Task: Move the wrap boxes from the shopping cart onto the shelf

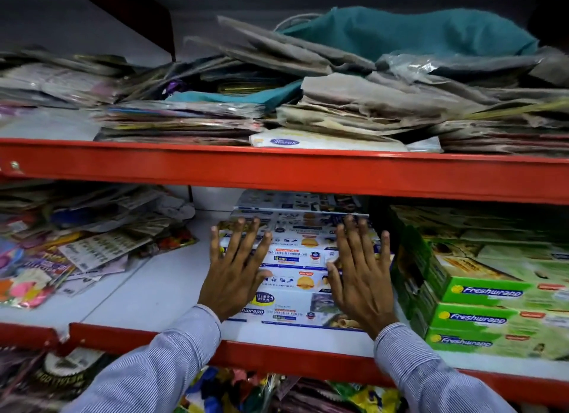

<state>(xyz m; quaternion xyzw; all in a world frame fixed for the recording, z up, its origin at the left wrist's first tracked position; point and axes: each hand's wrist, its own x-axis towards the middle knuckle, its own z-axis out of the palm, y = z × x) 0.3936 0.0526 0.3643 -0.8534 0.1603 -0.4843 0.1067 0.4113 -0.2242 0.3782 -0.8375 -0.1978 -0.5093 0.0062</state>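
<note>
Head view, left hand (235, 266), right hand (361, 269) flat on wrap boxes (300, 260)

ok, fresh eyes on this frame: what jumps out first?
Two hands, left and right, pressed flat with fingers spread on a stack of white foil wrap boxes at mid-shelf. Right of them sit bright green Freshwrapp boxes. Above the red shelf rail lies a messy heap of paper bags.

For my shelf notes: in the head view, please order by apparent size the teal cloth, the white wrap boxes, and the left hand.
1. Teal cloth
2. White wrap boxes, though partly hidden by both hands
3. Left hand, despite being nearer
</note>
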